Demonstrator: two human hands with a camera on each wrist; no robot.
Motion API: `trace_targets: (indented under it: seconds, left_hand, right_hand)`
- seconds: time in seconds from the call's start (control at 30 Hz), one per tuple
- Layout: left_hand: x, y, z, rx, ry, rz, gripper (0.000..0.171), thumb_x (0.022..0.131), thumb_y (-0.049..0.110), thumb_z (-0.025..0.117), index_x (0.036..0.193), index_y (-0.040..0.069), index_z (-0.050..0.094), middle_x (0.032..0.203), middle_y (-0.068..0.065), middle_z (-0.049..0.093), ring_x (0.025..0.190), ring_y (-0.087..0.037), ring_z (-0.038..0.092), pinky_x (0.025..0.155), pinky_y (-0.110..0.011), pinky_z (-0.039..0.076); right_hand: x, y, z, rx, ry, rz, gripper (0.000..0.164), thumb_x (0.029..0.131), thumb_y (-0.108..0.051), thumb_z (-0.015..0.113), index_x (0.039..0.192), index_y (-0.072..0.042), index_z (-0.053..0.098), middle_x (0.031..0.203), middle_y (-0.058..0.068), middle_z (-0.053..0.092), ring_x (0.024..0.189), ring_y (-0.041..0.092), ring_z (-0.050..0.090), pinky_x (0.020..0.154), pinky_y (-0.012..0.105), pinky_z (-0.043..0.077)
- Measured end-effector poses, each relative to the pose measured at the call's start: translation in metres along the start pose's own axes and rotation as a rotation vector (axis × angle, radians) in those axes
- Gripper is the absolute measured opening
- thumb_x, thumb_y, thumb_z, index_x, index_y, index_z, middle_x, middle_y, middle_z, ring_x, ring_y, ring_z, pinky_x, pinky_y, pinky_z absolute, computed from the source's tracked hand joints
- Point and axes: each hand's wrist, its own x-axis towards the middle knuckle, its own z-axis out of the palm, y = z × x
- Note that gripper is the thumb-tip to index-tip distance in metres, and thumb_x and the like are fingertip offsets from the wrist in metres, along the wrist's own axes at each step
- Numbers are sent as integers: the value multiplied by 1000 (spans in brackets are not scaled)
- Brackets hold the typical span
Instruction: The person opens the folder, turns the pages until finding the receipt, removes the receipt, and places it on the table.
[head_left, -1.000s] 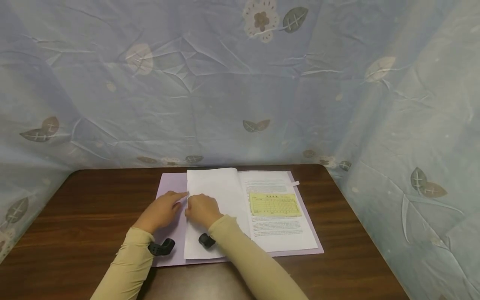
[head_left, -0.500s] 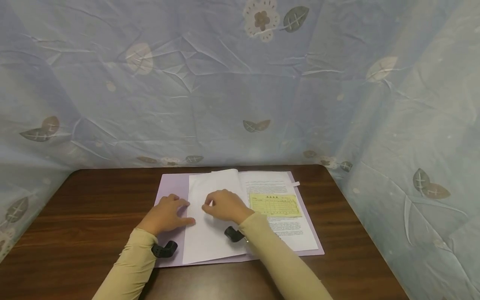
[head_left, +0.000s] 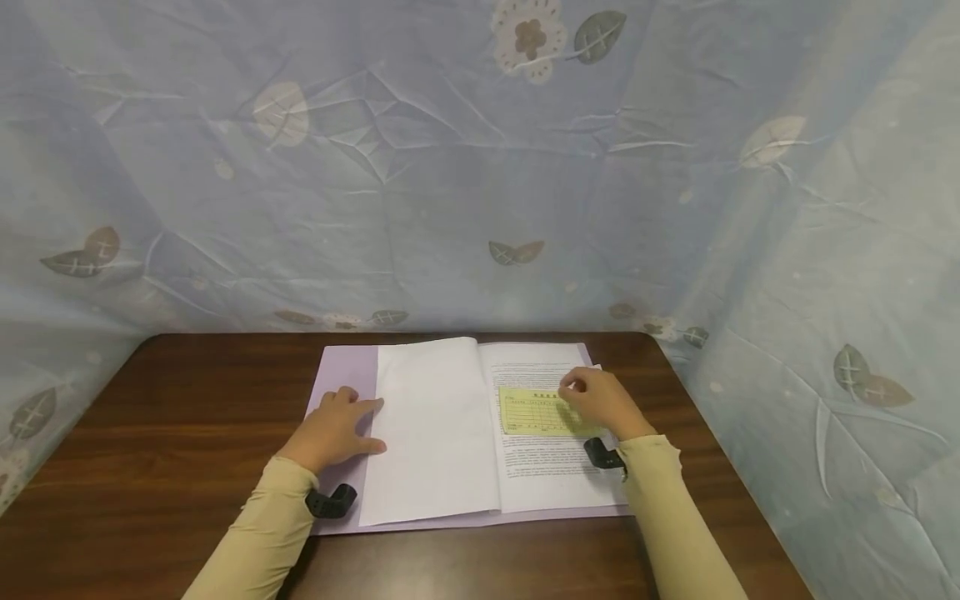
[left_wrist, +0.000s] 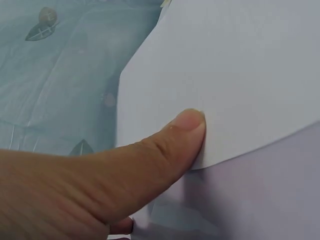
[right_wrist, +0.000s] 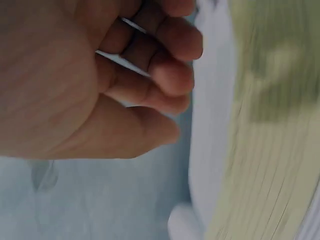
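A lilac folder [head_left: 352, 367] lies open on the table, holding a stack of white pages. Its left side shows a blank white page [head_left: 427, 433]; the right side shows a printed page [head_left: 547, 492] bearing a yellow form slip [head_left: 525, 412]. My left hand [head_left: 333, 433] rests at the blank page's left edge, thumb and index finger spread. In the left wrist view the thumb [left_wrist: 187, 122] lies on that page near its edge. Over the slip's right end is my right hand [head_left: 603, 404], fingers loosely curled. The right wrist view shows nothing between its fingertips [right_wrist: 172, 75].
A dark brown wooden table [head_left: 195, 417] carries the folder. A pale blue curtain [head_left: 450, 200] with leaf and flower prints hangs behind the table and along its sides. A small white tab [right_wrist: 182, 222] sticks out at the pages' right edge. Each wrist wears a black band [head_left: 330, 502].
My right hand has let go of the page edge on the left and swept right, over the yellow slip. The blank page has settled flat. My left hand has spread its thumb and stays at the left edge.
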Motion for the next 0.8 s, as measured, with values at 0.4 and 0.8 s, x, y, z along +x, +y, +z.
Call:
trace_targets:
  seconds: [0.4,0.8]
  left_hand:
    - [0,-1,-8,7,-41,-21,81,80,46,87,146,9,59,144,-34,46,131,-56,43,99,-71,44]
    - [-4,-16,-19,2,-131,-60,82,80,44,87,145,5,55,149,-37,38,134,-63,35,99,-80,37]
  right_hand:
    - [-3,52,3,-33,-78,115,42,95,-25,73,129,-1,68,106,11,62,95,26,56,79,41,48]
    - [-2,38,13,7,-110,46,38,94,-24,76,123,0,70,100,8,61,92,24,55,77,38,45]
